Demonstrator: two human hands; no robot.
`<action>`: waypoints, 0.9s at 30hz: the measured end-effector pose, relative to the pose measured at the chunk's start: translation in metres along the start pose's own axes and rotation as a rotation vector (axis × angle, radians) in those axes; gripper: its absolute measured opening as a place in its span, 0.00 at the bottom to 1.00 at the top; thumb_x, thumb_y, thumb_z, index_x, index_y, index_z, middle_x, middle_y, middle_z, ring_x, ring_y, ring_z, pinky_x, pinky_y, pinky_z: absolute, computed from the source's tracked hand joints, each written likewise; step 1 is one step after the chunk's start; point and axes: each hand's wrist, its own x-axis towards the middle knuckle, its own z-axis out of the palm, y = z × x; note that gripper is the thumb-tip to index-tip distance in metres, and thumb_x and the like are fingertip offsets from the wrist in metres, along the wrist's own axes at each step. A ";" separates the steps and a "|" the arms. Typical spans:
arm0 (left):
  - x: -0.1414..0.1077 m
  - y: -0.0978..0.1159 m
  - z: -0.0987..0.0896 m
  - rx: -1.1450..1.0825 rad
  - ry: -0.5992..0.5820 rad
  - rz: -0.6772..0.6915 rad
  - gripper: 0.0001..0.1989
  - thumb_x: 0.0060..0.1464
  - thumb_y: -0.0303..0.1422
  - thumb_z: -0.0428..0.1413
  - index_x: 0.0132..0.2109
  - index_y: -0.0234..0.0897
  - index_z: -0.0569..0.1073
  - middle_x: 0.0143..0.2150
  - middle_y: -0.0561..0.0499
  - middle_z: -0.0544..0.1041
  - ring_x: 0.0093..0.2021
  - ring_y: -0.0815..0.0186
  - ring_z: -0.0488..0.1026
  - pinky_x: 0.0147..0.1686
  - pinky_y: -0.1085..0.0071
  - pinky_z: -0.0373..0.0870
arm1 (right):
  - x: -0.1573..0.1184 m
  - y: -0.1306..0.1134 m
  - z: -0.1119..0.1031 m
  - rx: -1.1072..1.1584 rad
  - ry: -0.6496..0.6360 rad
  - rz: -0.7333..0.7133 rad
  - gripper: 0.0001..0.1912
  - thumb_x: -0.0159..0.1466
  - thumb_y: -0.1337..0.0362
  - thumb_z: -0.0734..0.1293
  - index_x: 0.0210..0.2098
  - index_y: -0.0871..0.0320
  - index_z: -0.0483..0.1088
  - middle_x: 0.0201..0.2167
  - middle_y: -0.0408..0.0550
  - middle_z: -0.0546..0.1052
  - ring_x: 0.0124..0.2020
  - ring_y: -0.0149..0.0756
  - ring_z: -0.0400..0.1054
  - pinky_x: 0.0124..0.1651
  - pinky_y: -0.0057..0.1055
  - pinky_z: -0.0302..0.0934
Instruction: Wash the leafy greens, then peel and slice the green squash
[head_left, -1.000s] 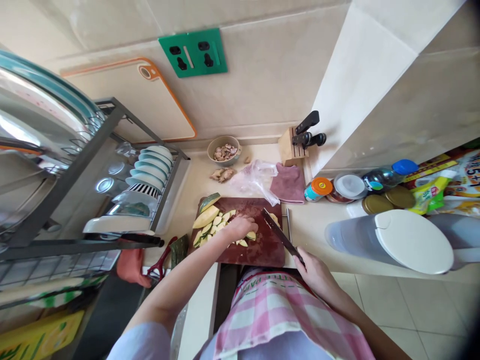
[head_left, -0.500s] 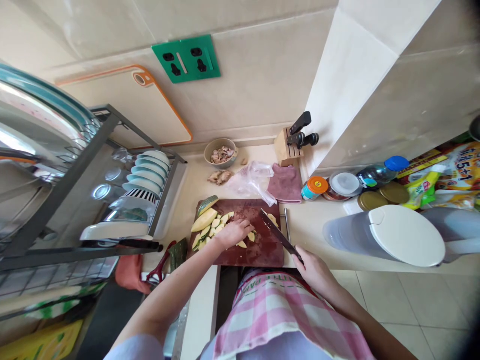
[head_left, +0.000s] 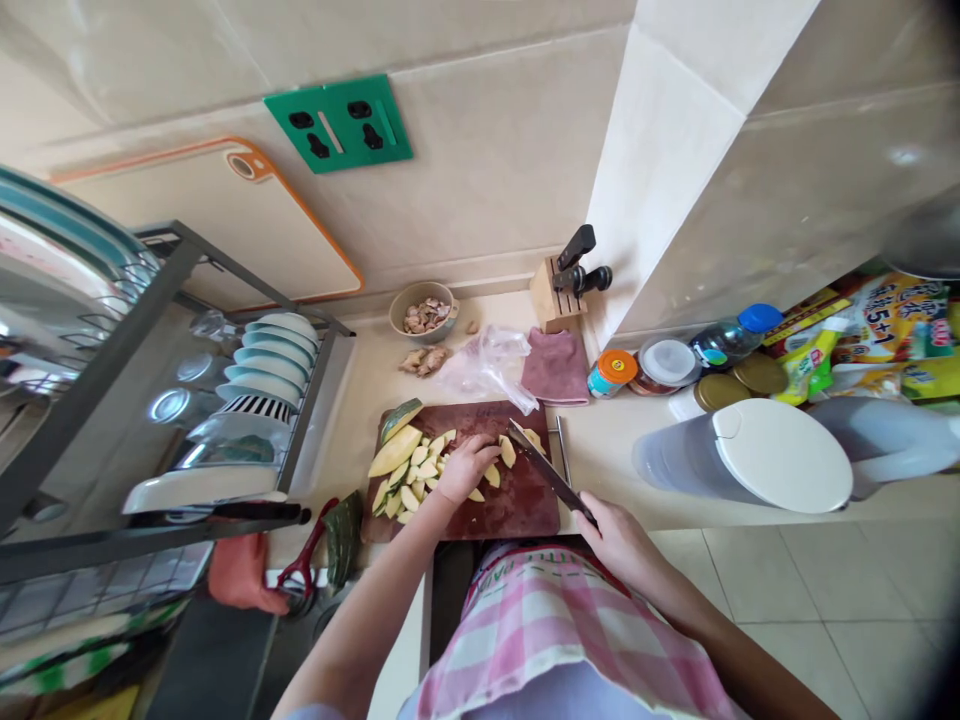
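A dark red cutting board (head_left: 517, 510) lies on the counter in front of me. Sliced pale-fleshed, green-skinned vegetable (head_left: 409, 497) is heaped on its left half, below a larger cut piece (head_left: 395, 450). My left hand (head_left: 469, 468) is on the board among the slices, fingers bent together; what they hold, if anything, is hidden. Wrapped round the handle of a dark-bladed knife (head_left: 551, 475) is my right hand (head_left: 609, 530). The blade points up and left over the board's right part, beside a loose slice (head_left: 508, 451). More pieces lie just beyond the blade.
Behind the board are a bowl of chopped food (head_left: 424, 312), ginger-like pieces (head_left: 424, 360), a plastic bag (head_left: 491, 362), a pink cloth (head_left: 556, 367) and a knife block (head_left: 556, 297). A dish rack (head_left: 300, 410) stands left; jars and a white-lidded pitcher (head_left: 780, 455) stand right.
The camera view has shifted, moving the scene mostly leftward. A slice now stands out between my left fingers and the knife blade. Both hands remain over the board area, the knife still held.
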 end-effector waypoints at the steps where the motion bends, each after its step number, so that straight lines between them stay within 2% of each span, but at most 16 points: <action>1: -0.001 0.000 -0.001 -0.009 -0.005 -0.004 0.14 0.59 0.34 0.47 0.48 0.41 0.72 0.50 0.46 0.69 0.51 0.63 0.66 0.51 0.64 0.64 | -0.001 -0.002 0.001 0.005 -0.001 0.005 0.12 0.63 0.62 0.52 0.35 0.56 0.65 0.32 0.49 0.75 0.32 0.36 0.69 0.34 0.28 0.56; 4: 0.004 0.003 -0.001 0.002 -0.025 0.035 0.13 0.58 0.34 0.48 0.48 0.45 0.72 0.51 0.47 0.69 0.52 0.62 0.64 0.52 0.62 0.64 | -0.002 -0.007 0.005 0.008 -0.001 0.012 0.12 0.63 0.62 0.52 0.35 0.56 0.65 0.30 0.48 0.75 0.31 0.36 0.69 0.33 0.27 0.55; 7: 0.010 0.006 0.001 0.019 -0.032 0.081 0.12 0.58 0.33 0.49 0.46 0.43 0.73 0.48 0.47 0.70 0.50 0.62 0.65 0.51 0.62 0.64 | -0.003 -0.008 0.011 -0.014 0.010 0.021 0.12 0.63 0.62 0.52 0.34 0.56 0.64 0.29 0.48 0.75 0.30 0.35 0.68 0.32 0.27 0.55; 12: 0.010 0.007 0.005 0.076 -0.007 0.095 0.12 0.59 0.33 0.47 0.45 0.39 0.72 0.46 0.46 0.69 0.46 0.63 0.65 0.48 0.66 0.65 | -0.007 -0.013 0.013 -0.055 0.013 0.034 0.12 0.63 0.63 0.50 0.36 0.57 0.64 0.32 0.50 0.75 0.33 0.37 0.70 0.34 0.28 0.57; 19: 0.014 0.010 -0.001 0.093 -0.066 0.086 0.11 0.58 0.33 0.48 0.45 0.39 0.72 0.40 0.46 0.70 0.43 0.61 0.65 0.45 0.65 0.66 | -0.015 -0.018 0.012 -0.054 -0.018 0.030 0.12 0.64 0.64 0.50 0.39 0.56 0.63 0.32 0.49 0.75 0.33 0.37 0.70 0.34 0.28 0.57; 24: 0.016 0.008 -0.002 0.056 -0.070 0.090 0.11 0.58 0.33 0.49 0.44 0.38 0.72 0.40 0.46 0.70 0.43 0.62 0.65 0.46 0.66 0.65 | -0.004 -0.017 0.032 -0.177 -0.036 0.093 0.11 0.65 0.65 0.51 0.41 0.56 0.62 0.31 0.50 0.76 0.32 0.37 0.71 0.31 0.28 0.54; 27: 0.016 0.008 -0.002 0.002 -0.049 0.029 0.10 0.56 0.34 0.52 0.43 0.38 0.72 0.40 0.48 0.70 0.42 0.63 0.67 0.45 0.67 0.65 | 0.006 -0.017 0.044 -0.240 -0.016 0.155 0.10 0.65 0.64 0.52 0.41 0.55 0.62 0.31 0.49 0.76 0.31 0.37 0.71 0.30 0.27 0.53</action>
